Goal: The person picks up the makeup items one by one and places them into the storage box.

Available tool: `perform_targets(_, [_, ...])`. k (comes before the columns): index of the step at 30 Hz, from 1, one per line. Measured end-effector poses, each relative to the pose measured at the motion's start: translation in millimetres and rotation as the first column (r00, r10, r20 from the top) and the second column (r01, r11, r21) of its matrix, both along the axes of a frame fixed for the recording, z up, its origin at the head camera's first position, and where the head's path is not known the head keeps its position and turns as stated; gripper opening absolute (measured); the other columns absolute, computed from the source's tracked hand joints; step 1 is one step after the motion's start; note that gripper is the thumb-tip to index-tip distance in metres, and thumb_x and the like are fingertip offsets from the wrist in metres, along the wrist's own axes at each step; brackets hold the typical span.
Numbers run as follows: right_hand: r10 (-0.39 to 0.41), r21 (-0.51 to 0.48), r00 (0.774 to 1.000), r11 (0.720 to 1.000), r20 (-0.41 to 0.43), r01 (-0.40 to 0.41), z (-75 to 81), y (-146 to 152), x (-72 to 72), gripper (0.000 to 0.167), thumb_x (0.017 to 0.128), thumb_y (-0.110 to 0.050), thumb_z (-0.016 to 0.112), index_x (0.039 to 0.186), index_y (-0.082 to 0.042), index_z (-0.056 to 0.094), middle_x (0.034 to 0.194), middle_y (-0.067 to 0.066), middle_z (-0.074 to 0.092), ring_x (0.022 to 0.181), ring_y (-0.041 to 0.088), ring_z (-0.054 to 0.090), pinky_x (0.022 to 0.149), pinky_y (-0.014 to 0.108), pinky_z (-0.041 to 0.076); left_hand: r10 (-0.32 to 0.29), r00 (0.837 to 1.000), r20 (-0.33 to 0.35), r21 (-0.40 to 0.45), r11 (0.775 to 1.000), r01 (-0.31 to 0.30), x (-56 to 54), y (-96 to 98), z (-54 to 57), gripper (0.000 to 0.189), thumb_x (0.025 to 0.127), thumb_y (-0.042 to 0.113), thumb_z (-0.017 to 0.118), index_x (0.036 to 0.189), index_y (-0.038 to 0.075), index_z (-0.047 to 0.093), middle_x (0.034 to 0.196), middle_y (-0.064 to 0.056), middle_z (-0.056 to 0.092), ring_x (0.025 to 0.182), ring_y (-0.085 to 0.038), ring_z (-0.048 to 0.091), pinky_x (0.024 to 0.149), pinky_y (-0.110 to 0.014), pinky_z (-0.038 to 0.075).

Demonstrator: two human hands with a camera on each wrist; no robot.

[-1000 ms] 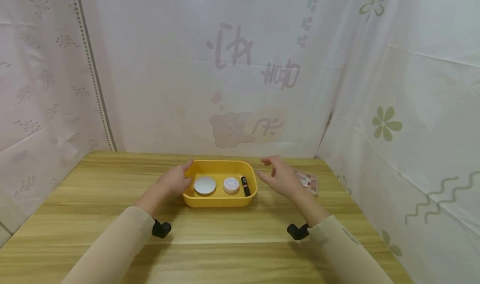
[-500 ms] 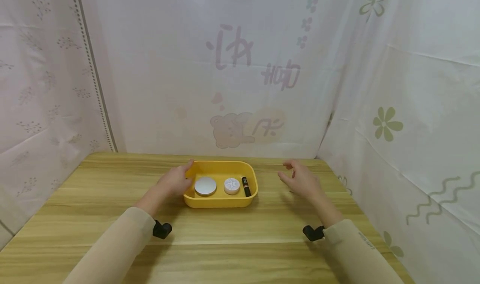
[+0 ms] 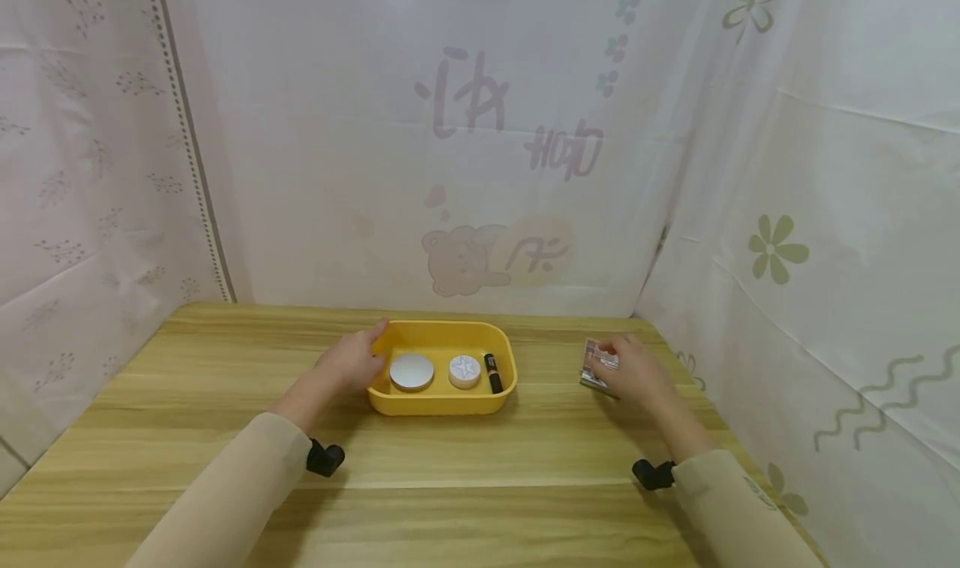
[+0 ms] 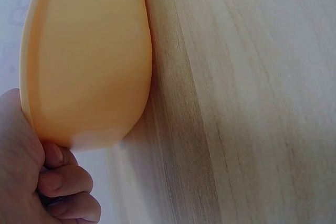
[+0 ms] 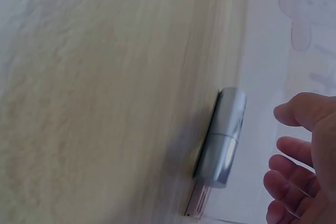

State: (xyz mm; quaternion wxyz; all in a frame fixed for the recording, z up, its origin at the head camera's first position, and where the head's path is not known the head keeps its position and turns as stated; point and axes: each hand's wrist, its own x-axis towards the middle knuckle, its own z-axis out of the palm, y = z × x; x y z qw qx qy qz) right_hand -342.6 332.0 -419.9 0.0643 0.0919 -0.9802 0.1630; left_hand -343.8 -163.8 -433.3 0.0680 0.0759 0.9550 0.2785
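My left hand [image 3: 351, 363] grips the left end of a yellow plastic tray [image 3: 442, 404], thumb over the rim; in the left wrist view its other fingers curl against the tray's outside [image 4: 89, 66]. Inside the tray lie a round silver-white compact [image 3: 412, 372], a small round case with a star on its lid [image 3: 465, 371], and a black lipstick tube [image 3: 493, 374]. My right hand [image 3: 637, 372] hovers over an eyeshadow palette [image 3: 588, 366], partly hiding it. In the right wrist view a silver tube [image 5: 221, 136] lies on the palette [image 5: 197, 200], apart from the loosely bent fingers.
The tray stands towards the back of a wooden table [image 3: 450, 459]. A printed white curtain [image 3: 322, 176] hangs behind the table, and another curtain panel [image 3: 847, 301] runs along its right side. Black wrist cameras [image 3: 324, 459] sit below both hands.
My right hand has moved right, from beside the tray's right end to over the palette, and has come lower. My left hand and the tray have stayed in place.
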Motion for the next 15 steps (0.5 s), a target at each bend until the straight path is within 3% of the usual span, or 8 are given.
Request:
perform_targets(2, [-0.001,0.007,1.000,1.000,0.007,0.001,-2.3,3,-0.4,0.058,0.107,-0.043,0.068,0.143,0.003,0.065,0.144,0.029,0.061,0.128,0.050,0.063,0.105,0.066,0.053,-0.001,1.000,0.003,-0.002,1.000,0.001,0.3,0.2,1.1,0.078,0.107,0.021,0.054,0.178,0.018,0.021,0.097,-0.015,0.072,0.048,-0.011,0.039,0.048,-0.026,0.038])
perform_targets(5, [0.009,0.023,1.000,1.000,0.003,-0.009,-5.4,6,-1.0,0.050,0.106,-0.038,0.069,0.135,0.003,0.069,0.138,0.028,0.065,0.125,0.049,0.064,0.105,0.066,0.053,-0.001,1.000,0.008,-0.002,1.000,0.001,0.7,0.5,2.3,0.078,0.107,0.021,0.054,0.178,0.018,0.020,0.090,-0.012,0.069,0.048,-0.011,0.039,0.048,-0.026,0.039])
perform_targets(8, [0.021,0.061,1.000,0.998,0.003,-0.022,-9.0,8,-1.3,0.043,0.104,-0.035,0.068,0.129,0.001,0.072,0.133,0.027,0.068,0.121,0.047,0.066,0.102,0.065,0.054,-0.004,1.000,0.006,0.001,1.000,0.004,1.1,0.7,2.9,0.078,0.108,0.021,0.055,0.178,0.017,0.020,0.096,-0.015,0.072,0.048,-0.011,0.039,0.048,-0.027,0.039])
perform_targets(11, [0.032,0.090,0.999,0.995,0.017,-0.034,-12.3,9,0.1,0.038,0.105,-0.033,0.068,0.126,-0.001,0.074,0.130,0.026,0.070,0.117,0.045,0.067,0.100,0.064,0.055,-0.008,1.000,0.000,0.002,1.000,0.008,1.7,0.7,3.1,0.077,0.108,0.021,0.054,0.178,0.016,0.021,0.116,-0.025,0.075,0.048,-0.011,0.038,0.048,-0.027,0.039])
perform_targets(15, [0.047,0.105,0.998,0.993,0.031,-0.050,-15.2,10,3.6,0.031,0.101,-0.028,0.072,0.120,-0.003,0.074,0.123,0.022,0.071,0.109,0.039,0.067,0.095,0.062,0.056,-0.007,1.000,0.007,0.000,1.000,0.007,1.8,0.7,2.3,0.077,0.109,0.021,0.054,0.178,0.018,0.020,0.113,-0.027,0.076,0.048,-0.011,0.038,0.048,-0.026,0.039])
